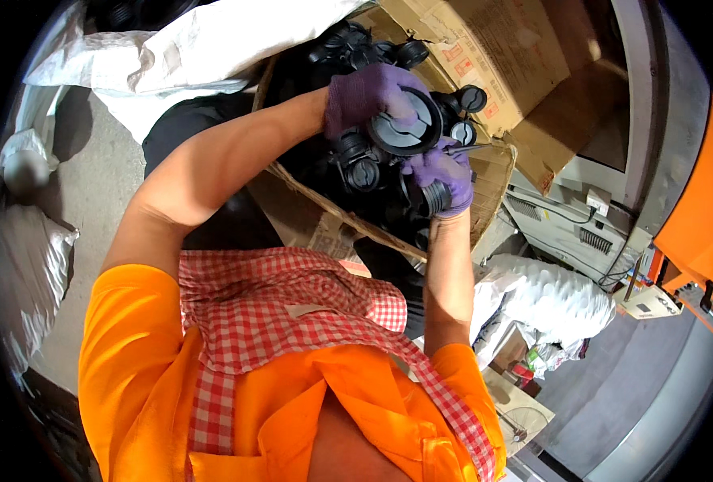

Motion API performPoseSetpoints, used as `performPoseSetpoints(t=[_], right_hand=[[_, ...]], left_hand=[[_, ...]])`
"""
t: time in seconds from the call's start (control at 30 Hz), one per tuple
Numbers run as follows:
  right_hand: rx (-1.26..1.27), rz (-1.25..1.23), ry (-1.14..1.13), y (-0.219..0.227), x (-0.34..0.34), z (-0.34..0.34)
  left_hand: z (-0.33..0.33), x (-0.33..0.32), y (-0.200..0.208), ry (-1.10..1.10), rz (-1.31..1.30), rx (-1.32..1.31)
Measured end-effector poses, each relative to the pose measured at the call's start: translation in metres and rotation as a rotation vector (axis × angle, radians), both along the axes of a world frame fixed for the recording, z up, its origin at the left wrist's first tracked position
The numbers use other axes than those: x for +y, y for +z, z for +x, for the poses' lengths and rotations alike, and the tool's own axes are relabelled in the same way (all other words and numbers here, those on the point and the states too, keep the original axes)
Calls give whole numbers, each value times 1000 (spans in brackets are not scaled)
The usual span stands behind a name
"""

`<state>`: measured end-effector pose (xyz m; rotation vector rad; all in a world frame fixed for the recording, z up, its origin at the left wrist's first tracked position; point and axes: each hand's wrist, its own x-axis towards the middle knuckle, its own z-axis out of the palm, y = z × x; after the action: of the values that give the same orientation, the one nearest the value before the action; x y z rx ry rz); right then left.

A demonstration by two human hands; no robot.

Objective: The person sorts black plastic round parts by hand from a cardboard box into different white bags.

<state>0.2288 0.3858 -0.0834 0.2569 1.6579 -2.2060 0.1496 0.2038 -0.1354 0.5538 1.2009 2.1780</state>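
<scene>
in the head view, at work with two gloved hands above an open cardboard carton [493, 186] holding many black fittings [363, 173]. with the left hand [376, 95], gripping a large round fitting [395, 136] from above, with fingers bent over its grey face; held over the heap, near the middle of the carton, with the face turned up toward the camera. with the right hand [445, 171], just below and to the right, seemingly closed on a thin dark tool [470, 148] beside the rim; unable to tell its exact kind, whether touching the rim, or whether also grasping the ridged black part [435, 198] under the palm. judging by the pose, probably at the step of trimming or checking the large round fitting. for the next move, likely in need of a firm left grip, a small turn of the rim toward the tool, and fingers well clear of any sharp tip. beyond the carton, at the upper left, a white sack [212, 44].
</scene>
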Motion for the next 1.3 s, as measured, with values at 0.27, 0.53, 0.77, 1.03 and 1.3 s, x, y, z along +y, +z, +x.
performPoseSetpoints(t=[0.27, 0.53, 0.77, 1.03, 1.3], right_hand=[[226, -601, -222, -8, -15, -12], [77, -838, -266, -59, 11, -25], [341, 449, -704, -45, -23, -19], [1300, 1577, 440, 28, 1, 18], [316, 1871, 962, 45, -1, 88]], left_hand=[[-2, -20, 8, -36, 277, -291], [-11, 22, -58, -128, 269, -396], [29, 17, -26, -501, 493, -689], [39, 14, -34, -432, -8, 339], [77, 17, 11, -104, -619, 902]])
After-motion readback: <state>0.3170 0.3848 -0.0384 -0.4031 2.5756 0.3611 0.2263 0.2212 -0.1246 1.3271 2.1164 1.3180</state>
